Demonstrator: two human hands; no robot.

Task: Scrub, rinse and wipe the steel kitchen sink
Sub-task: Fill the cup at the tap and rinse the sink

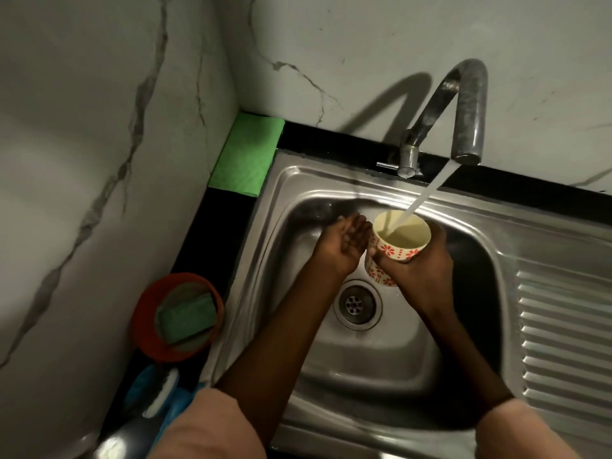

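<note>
Black counter (228, 213) carries green cloth (246, 154), orange bowl (177, 316), steel sink (381, 356).

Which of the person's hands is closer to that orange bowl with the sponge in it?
Left. The left hand is cupped over the sink, right of the bowl and farther back. The right hand grips the cup under the tap, farther right.

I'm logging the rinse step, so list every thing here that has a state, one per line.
tap: running, stream falling into the cup
cup: upright, partly filled, held over the basin
right hand: grips the cup
left hand: open, palm up, beside the cup
sink: wet, drain unplugged
orange bowl: holds a green sponge
green cloth: folded, lying in the counter corner
</note>
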